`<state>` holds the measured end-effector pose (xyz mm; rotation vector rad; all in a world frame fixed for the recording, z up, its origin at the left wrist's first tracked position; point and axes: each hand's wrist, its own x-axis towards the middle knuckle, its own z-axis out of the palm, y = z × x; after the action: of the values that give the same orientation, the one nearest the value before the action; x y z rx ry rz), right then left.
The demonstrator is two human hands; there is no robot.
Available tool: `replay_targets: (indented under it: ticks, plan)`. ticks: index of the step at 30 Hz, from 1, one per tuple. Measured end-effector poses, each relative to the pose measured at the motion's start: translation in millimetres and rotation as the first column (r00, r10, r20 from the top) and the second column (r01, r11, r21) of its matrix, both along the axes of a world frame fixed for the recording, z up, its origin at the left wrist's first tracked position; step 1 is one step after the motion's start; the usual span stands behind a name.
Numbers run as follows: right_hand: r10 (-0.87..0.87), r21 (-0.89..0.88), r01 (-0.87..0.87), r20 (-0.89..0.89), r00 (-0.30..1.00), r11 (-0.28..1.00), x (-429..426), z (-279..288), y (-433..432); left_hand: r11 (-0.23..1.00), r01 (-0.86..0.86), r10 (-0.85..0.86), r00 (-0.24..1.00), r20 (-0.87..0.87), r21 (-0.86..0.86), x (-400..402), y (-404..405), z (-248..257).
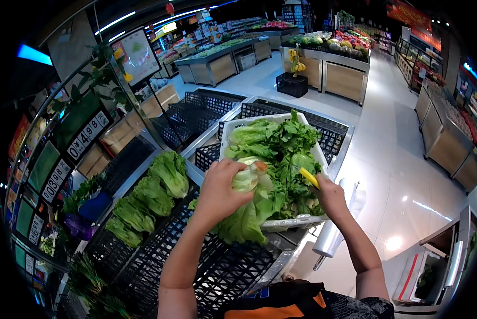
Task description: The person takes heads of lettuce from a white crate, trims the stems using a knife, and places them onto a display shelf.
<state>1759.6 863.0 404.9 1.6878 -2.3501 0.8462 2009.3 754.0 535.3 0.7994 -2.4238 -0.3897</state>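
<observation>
My left hand (222, 191) grips a head of lettuce (244, 223). Its browned stem end points up, and its loose outer leaves hang over the black crates. My right hand (332, 195) is closed around a tool with a yellow handle (309, 178); its working end is too faint to make out. Below both hands a white plastic crate (270, 225), tilted on the display stand, is filled with more leafy lettuce (252, 133). To the left, several lettuce heads (152, 195) lie in a row on black perforated crates (230, 263).
A clear plastic bag roll (326, 239) juts from the stand's right side. Price boards (87, 135) and a sign on a pole (135, 56) rise at left. Bundled greens (89, 275) lie lower left. Beyond the tiled floor (390, 167) stand wooden produce counters (344, 79).
</observation>
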Motion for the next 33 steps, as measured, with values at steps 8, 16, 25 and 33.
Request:
replay_targets:
  ticks: [8,16,25,33]
  plan:
    - [0.408,-0.411,-0.265,0.315,0.857,0.872,50.3,68.3,-6.2,0.994,-0.012,0.015,1.000,0.025,-0.112,-0.6,12.2,-9.9]
    - [0.477,-0.369,-0.417,0.858,0.191,0.831,79.0,114.7,-17.9,0.972,0.083,-0.091,0.995,-0.030,-0.221,12.9,33.8,-12.9]
    - [0.420,-0.359,-0.298,0.891,0.175,0.885,47.9,106.7,-38.5,0.939,0.159,-0.202,0.973,-0.115,-0.304,38.2,44.5,-13.8]
    - [0.285,-0.265,-0.229,0.194,0.939,0.937,34.0,16.5,-33.6,0.974,-0.224,0.152,0.766,-0.625,-0.038,134.2,42.4,1.8]
